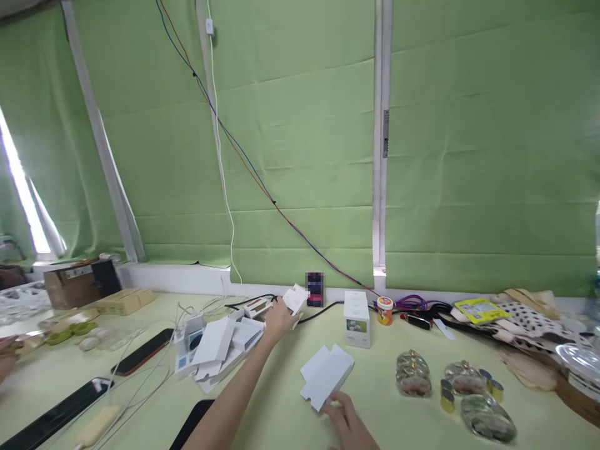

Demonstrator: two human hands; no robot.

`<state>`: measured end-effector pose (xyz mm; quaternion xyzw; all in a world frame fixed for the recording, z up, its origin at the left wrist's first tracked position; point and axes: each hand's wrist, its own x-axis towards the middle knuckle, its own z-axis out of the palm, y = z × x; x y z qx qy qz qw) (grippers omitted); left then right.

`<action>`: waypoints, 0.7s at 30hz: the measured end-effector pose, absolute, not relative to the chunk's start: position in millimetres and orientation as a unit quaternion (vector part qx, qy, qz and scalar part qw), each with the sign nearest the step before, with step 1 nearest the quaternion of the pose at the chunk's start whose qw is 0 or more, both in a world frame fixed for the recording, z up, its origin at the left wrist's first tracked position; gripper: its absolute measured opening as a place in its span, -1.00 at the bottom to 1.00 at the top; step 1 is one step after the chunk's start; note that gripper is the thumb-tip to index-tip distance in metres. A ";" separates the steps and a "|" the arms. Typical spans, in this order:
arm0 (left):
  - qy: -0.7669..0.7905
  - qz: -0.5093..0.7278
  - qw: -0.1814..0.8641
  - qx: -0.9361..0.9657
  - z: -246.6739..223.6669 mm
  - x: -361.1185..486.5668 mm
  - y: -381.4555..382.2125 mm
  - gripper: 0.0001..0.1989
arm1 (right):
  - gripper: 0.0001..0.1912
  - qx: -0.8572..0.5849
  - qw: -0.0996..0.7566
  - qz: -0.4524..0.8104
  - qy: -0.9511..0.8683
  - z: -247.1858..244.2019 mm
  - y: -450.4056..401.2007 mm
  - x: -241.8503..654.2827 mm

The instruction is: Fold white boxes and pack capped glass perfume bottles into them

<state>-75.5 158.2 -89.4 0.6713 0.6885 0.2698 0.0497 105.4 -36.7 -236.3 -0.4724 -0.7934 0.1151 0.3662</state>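
Observation:
My left hand (279,320) is stretched far forward, its fingers closed on a small white card piece (295,300). Beside that hand lies a pile of white folded cards and carton pieces (218,340). Low in the middle of the view, my right hand (349,422) grips the near edge of a flat, partly unfolded white carton (328,374) between thumb and fingers. Ahead of it stands a closed white box (357,319) with a small picture on its front.
A phone (315,290) leans against the wall behind. On the right are an orange-and-white jar (385,310), several clear packs (412,373) and cloths (539,325). Leftward lie white cables (154,381), long dark devices (56,412) and another person's hand (7,356).

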 end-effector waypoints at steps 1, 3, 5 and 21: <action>0.668 0.290 0.054 0.683 -89.1 -70.5 143.1 -0.36 | -0.37 -0.471 0.358 0.120 -0.797 -233.7 -38.2 107.7; 0.618 0.332 0.071 0.709 -92.5 -57.8 107.9 -0.29 | -0.33 -0.465 0.355 0.123 -0.801 -227.8 -41.5 111.3; 0.567 0.362 0.104 0.733 -102.9 -42.7 69.5 -0.30 | -0.39 -0.458 0.358 0.129 -0.804 -220.6 -45.3 113.7; 0.324 0.514 0.527 0.594 -176.8 17.0 -50.0 -0.41 | -0.44 -0.458 0.629 0.243 -0.580 -218.4 -89.6 180.9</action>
